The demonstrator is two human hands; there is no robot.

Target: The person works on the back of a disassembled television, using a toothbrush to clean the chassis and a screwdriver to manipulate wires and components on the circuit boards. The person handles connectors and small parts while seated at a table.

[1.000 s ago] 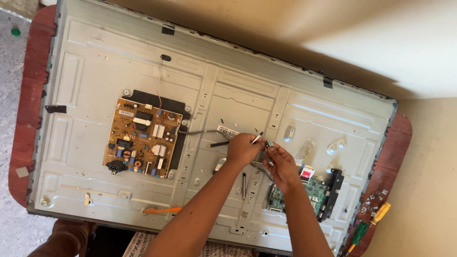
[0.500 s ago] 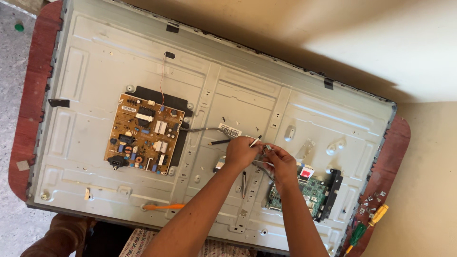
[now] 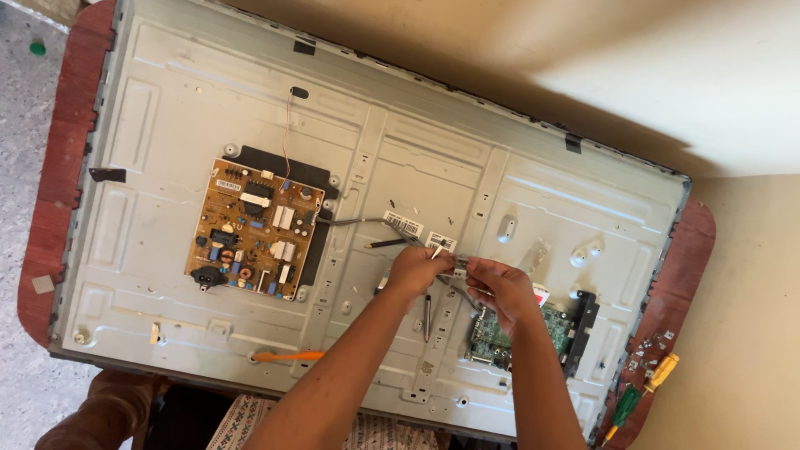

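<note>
An orange tool [image 3: 287, 356] lay at the panel's near edge; the left hand [image 3: 419, 270] and right hand [image 3: 501, 287] pinched a small grey connector [image 3: 459, 267] between them, just above the green board [image 3: 518, 331]; the yellow power board [image 3: 255, 228] sat mounted on the bared metal chassis [image 3: 583, 208]; loose screws [image 3: 650, 348] suggested disassembly well advanced.

Matt grey pressed-metal back panel [image 3: 433, 167] rests on a reddish wooden table [image 3: 58, 167]; beside the panel's right edge, glossy plastic-handled screwdrivers [image 3: 642, 396].
</note>
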